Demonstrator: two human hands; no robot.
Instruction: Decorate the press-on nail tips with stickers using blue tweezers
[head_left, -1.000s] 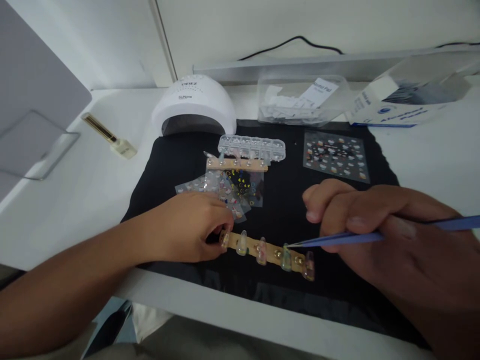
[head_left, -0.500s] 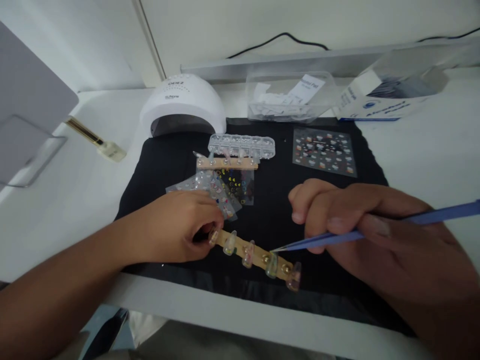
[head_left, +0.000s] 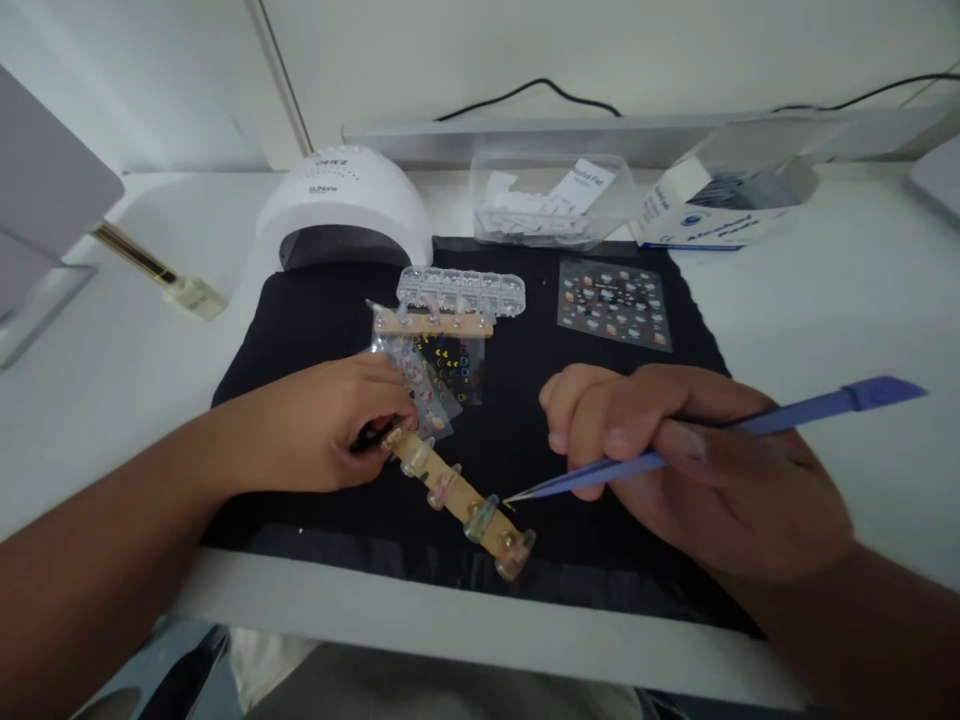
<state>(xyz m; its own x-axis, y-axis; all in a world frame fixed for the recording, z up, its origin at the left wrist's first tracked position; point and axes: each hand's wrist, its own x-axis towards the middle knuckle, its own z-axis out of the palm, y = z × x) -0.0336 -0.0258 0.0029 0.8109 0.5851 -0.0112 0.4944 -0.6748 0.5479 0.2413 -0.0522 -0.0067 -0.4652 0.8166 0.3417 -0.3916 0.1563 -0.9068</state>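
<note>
My left hand (head_left: 322,435) pinches the left end of a wooden stick (head_left: 454,493) that carries several clear nail tips. The stick lies slanted on a black mat (head_left: 525,420), its far end pointing toward the table's front edge. My right hand (head_left: 675,460) grips blue tweezers (head_left: 675,455). Their fine tip sits just right of a nail tip near the stick's lower end, with a tiny yellow speck at the point.
A white nail lamp (head_left: 345,205) stands behind the mat. On the mat lie a clear compartment tray (head_left: 461,290), a second wooden stick (head_left: 433,324), sticker sheets (head_left: 435,365) and another sticker sheet (head_left: 613,305). Behind are a clear box (head_left: 551,200), a white-blue carton (head_left: 712,205) and a gold-capped bottle (head_left: 161,272).
My left hand swung the stick from nearly level to a steep slant toward the table edge. The tweezers' tip moved left with it, staying at the same nail tip. The view shifted rightward.
</note>
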